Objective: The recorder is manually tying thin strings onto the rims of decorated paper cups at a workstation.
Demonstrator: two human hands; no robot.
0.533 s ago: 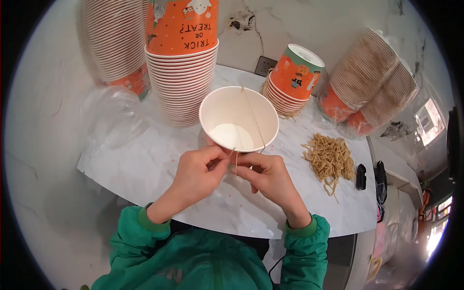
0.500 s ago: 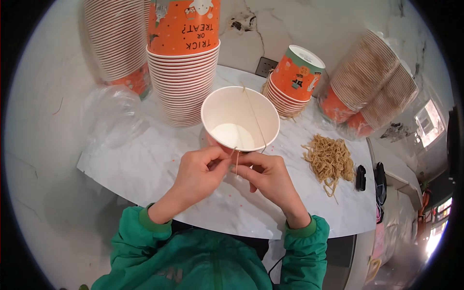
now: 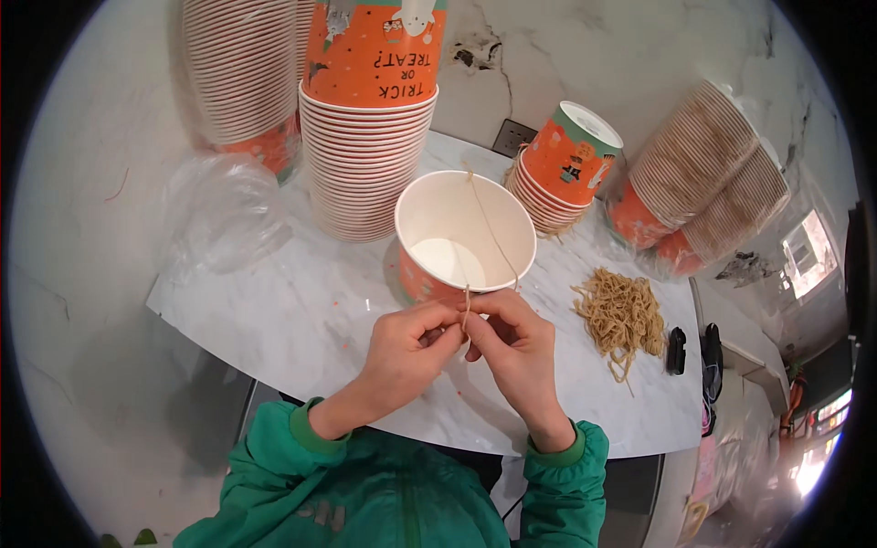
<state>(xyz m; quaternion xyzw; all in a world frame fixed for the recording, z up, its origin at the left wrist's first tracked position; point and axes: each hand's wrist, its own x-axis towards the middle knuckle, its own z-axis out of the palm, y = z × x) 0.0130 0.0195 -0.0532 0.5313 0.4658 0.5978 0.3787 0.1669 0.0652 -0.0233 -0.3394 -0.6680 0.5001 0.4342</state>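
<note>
An orange paper bucket with a white inside stands upright on the table, its mouth facing up. A strand of thin brown twine is attached at the far rim and crosses the opening to the near right rim. Just in front of the near rim, my left hand pinches a piece of twine between thumb and fingertips. Close beside it, my right hand has its thumb and fingers closed on the twine, fingertips almost meeting the left ones. A short upright bit of twine shows between them; any knot is too small to make out.
A tall stack of upturned buckets stands behind left, beside a crumpled clear bag. Behind right is a shorter stack, then bagged stacks. A twine heap and a small black object lie right on the marbled table.
The view has shifted slightly, moving the stacks rightward in the picture. My fingertips have drawn closer together on the twine in front of the bucket's near rim. The bucket still stands upright.
</note>
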